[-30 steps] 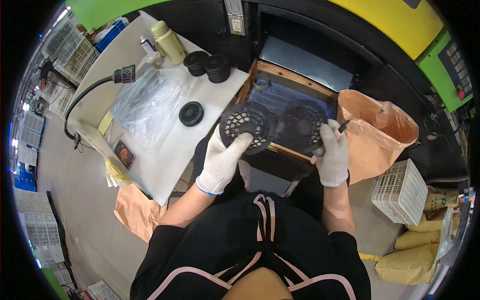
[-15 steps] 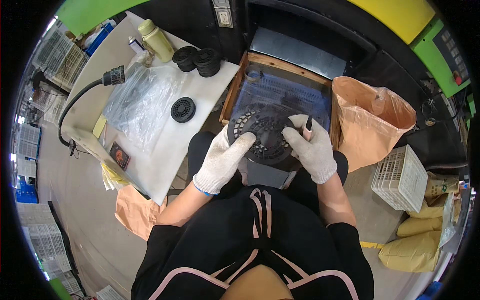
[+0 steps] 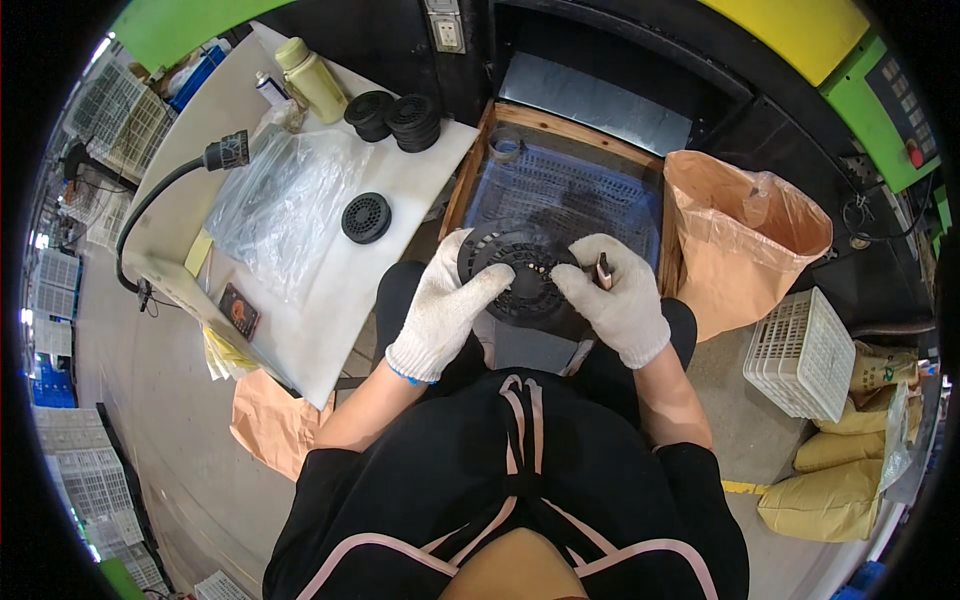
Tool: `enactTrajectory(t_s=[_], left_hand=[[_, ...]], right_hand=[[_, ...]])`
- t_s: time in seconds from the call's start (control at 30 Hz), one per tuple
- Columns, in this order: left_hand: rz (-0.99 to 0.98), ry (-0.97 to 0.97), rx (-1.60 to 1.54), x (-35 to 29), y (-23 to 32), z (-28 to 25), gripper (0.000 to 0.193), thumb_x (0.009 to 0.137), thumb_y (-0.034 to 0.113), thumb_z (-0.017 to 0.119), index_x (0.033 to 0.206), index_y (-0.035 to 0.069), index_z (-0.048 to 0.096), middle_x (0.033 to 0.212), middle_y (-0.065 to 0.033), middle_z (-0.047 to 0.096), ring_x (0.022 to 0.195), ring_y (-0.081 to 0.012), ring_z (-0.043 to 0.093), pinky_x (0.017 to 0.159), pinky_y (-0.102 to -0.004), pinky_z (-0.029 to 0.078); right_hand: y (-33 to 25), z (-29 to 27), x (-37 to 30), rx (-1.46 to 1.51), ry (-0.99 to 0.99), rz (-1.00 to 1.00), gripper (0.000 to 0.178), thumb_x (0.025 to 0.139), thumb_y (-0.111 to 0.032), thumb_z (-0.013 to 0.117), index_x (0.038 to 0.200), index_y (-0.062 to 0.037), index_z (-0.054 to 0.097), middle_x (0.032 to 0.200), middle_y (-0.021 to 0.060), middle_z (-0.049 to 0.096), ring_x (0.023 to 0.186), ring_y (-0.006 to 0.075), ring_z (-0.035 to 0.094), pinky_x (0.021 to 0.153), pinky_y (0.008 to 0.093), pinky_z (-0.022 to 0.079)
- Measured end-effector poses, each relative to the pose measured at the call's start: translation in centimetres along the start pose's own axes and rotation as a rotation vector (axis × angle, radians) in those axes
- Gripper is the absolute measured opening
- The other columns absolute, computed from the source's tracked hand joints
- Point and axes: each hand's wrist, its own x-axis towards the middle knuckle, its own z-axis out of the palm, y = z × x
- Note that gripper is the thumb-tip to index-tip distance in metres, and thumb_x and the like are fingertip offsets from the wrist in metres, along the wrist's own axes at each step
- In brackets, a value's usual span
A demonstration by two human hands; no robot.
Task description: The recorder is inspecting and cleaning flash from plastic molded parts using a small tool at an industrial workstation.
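Note:
Over my lap, a black round plastic part with slotted holes (image 3: 525, 285) is held between my white-gloved hands. My left hand (image 3: 445, 300) grips its left edge, thumb lying across the face. From the right, my right hand (image 3: 618, 300) pinches the part with thumb and fingers. A small tool with a pinkish handle and dark end (image 3: 604, 271) is also tucked in that hand; its kind I cannot make out. On the white table to the left lies a similar black perforated disc (image 3: 366, 218), and two stacks of such discs (image 3: 414, 123) stand farther back.
Beyond my hands sits a blue plastic crate (image 3: 570, 185) inside a wooden frame (image 3: 590, 133). An open orange-brown bag (image 3: 735, 240) stands right of it, near a white basket (image 3: 800, 355). Clear plastic bags (image 3: 285, 210), a bottle (image 3: 312, 82) and a gooseneck lamp (image 3: 150, 205) occupy the table.
The black part has tilted, so less light shows through its slots. My right hand has shifted slightly left over the part, and the small tool has turned within it.

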Motion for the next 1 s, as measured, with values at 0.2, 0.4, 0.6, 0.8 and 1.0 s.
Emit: enactTrajectory(t_s=[0.2, 0.4, 0.6, 0.8, 1.0], left_hand=[[0.059, 0.123, 0.028, 0.2, -0.3, -0.1, 0.028, 0.089, 0.005, 0.067, 0.115, -0.002, 0.058, 0.105, -0.0053, 0.064, 0.098, -0.0112, 0.059, 0.091, -0.0276, 0.048], [0.028, 0.091, 0.014, -0.1, -0.3, -0.5, 0.026, 0.093, 0.008, 0.065, 0.116, -0.002, 0.059, 0.105, -0.0052, 0.066, 0.097, -0.0106, 0.060, 0.090, -0.0271, 0.048], [-0.025, -0.005, -0.041, -0.4, 0.1, -0.4, 0.027, 0.099, 0.009, 0.056, 0.123, -0.003, 0.056, 0.112, -0.0061, 0.065, 0.102, -0.0117, 0.059, 0.093, -0.0277, 0.047], [-0.018, -0.020, 0.066, -0.8, 0.3, -0.6, 0.026, 0.102, 0.012, 0.051, 0.121, -0.004, 0.059, 0.111, -0.0061, 0.065, 0.102, -0.0117, 0.058, 0.094, -0.0278, 0.045], [0.062, 0.067, 0.288, -1.0, 0.0, -0.7, 0.023, 0.101, 0.013, 0.051, 0.113, -0.003, 0.061, 0.106, -0.0062, 0.064, 0.096, -0.0113, 0.057, 0.089, -0.0266, 0.045]], right_hand=[[0.3, 0.5, 0.0, -0.045, 0.031, -0.081, 0.022, 0.084, -0.020, 0.075, 0.088, -0.0025, 0.063, 0.073, 0.0047, 0.055, 0.068, 0.0131, 0.051, 0.064, 0.0294, 0.046], [0.0, 0.5, 0.1, -0.080, 0.009, -0.083, 0.022, 0.083, -0.020, 0.077, 0.084, -0.0025, 0.063, 0.073, 0.0057, 0.056, 0.066, 0.0133, 0.052, 0.062, 0.0297, 0.045], [0.2, 0.1, 0.2, -0.141, 0.030, -0.089, 0.027, 0.080, -0.023, 0.081, 0.079, -0.0026, 0.062, 0.069, 0.0050, 0.054, 0.062, 0.0122, 0.050, 0.058, 0.0291, 0.044], [0.1, -0.4, 0.2, -0.220, -0.016, -0.113, 0.029, 0.078, -0.025, 0.082, 0.079, -0.0022, 0.065, 0.069, 0.0065, 0.057, 0.061, 0.0139, 0.053, 0.057, 0.0302, 0.044], [-0.9, 0.4, -0.2, -0.187, -0.102, -0.214, 0.025, 0.078, -0.021, 0.080, 0.087, 0.0004, 0.069, 0.078, 0.0119, 0.064, 0.066, 0.0242, 0.063, 0.061, 0.0341, 0.050]])
